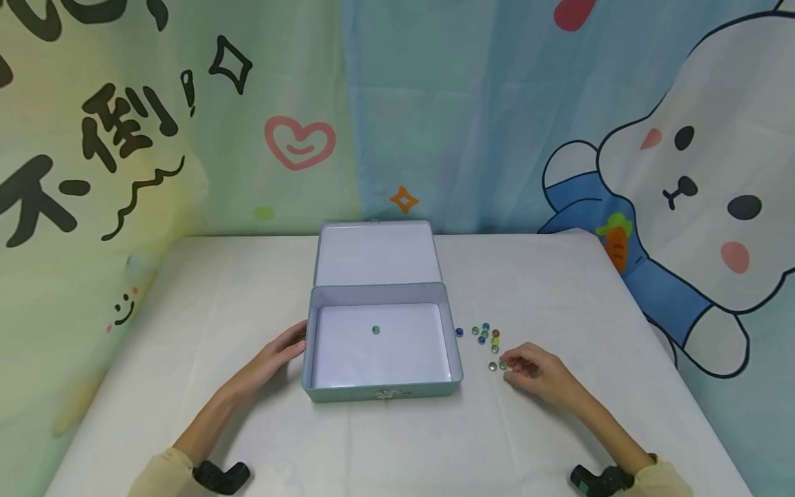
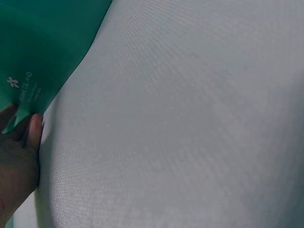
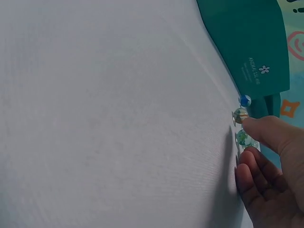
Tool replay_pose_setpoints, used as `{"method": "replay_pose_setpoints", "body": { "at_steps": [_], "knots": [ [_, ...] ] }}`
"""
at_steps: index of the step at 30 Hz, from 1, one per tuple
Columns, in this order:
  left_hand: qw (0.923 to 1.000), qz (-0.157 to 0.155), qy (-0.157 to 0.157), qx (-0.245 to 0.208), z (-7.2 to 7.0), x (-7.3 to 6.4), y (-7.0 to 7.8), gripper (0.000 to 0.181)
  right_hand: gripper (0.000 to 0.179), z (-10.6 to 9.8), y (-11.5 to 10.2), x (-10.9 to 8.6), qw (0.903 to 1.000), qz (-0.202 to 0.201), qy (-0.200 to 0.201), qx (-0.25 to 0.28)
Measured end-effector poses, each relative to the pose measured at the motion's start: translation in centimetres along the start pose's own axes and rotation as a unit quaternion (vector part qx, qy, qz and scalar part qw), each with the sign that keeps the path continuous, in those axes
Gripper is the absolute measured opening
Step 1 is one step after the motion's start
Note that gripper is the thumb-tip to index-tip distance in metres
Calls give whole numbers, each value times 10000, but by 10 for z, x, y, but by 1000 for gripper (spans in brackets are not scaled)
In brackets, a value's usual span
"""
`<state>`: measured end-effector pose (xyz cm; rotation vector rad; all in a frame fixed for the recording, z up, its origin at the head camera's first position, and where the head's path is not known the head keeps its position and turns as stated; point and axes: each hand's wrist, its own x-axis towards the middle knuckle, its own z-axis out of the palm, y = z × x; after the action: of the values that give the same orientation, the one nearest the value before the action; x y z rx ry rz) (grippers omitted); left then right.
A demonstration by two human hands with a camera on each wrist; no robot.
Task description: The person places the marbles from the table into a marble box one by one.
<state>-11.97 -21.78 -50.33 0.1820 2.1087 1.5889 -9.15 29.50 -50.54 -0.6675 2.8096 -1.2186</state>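
Box (image 1: 335,395), one. Green, set mid-counter (image 1: 546,297), its wall bearing print in the wrist views. Lid (image 1: 375,255), one, laid back behind the box, presumably so that the inside stands free to reach. Clasp (image 1: 385,394), one, on the front.

Inner marble (image 1: 375,330), one. Green, on the box floor, toward the rear half.

Outer marbles (image 1: 495,341), ten visible. On the counter, right of the box: three blue, one brown, one yellow, five green or pale. Most lie in a loose cluster; one blue sits nearer the box wall, and two pale ones lie nearer the front. Their place between box and right hand probably makes for a short reach.

Left hand (image 1: 279,355), one. Fingers extended and touching the box's left wall, grasping nothing; likely there to steady it.

Right hand (image 1: 539,373), one. Thumb and fingers curved and parted about one greenish marble (image 1: 503,364) at the front of the group; whether they grasp it, cannot tell.

Wrist cameras (image 1: 222,478), two, one per wrist. Sleeves (image 1: 163,473), two, pale yellow. Rabbit (image 1: 702,172), one, printed on the backdrop (image 1: 428,83).
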Motion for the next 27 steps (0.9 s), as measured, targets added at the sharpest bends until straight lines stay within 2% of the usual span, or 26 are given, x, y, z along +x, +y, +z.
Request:
{"method": "replay_pose_setpoints", "body": {
  "at_steps": [7,16,27],
  "knots": [
    [9999,102,3,9,0,0,0,62,21,4,3,2,9998,15,70,-193],
    [10000,16,28,-24,1,-1,1,63,20,9,9,2,9978,-19,245,-613],
    [10000,79,40,8,1,-1,-1,63,20,11,8,4,9974,-49,306,-645]
  ]
}}
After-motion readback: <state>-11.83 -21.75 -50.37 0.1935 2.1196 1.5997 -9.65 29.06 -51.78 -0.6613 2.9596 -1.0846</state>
